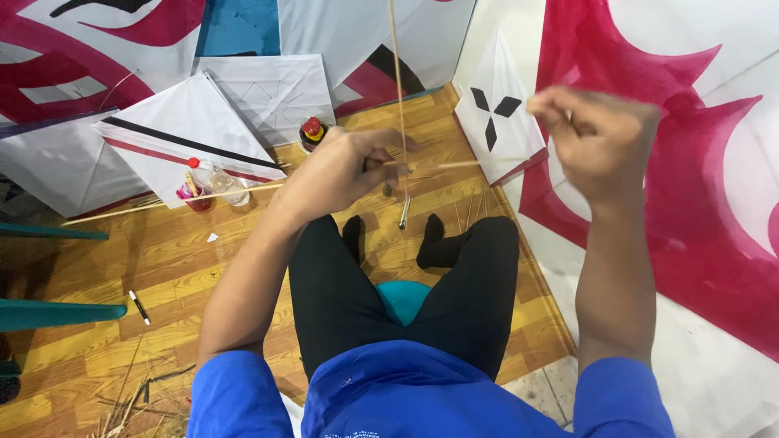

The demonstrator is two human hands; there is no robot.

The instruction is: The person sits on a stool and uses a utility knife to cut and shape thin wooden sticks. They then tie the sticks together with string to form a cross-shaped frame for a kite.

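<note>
Head view: left hand (349,166) fingers pinch crossed thin bamboo sticks (399,97); right hand (596,134) looks pinched shut, blurry. Sticks seem light, bendy, snappable, so grip near the crossing.

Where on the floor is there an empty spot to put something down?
Bare wood floor shows left of the person's knee, between the black marker and the clear bottle. Another bare strip lies right of the legs, beside the big pink-and-white sheet. It is crowded by the kites and the bamboo scraps.
</note>
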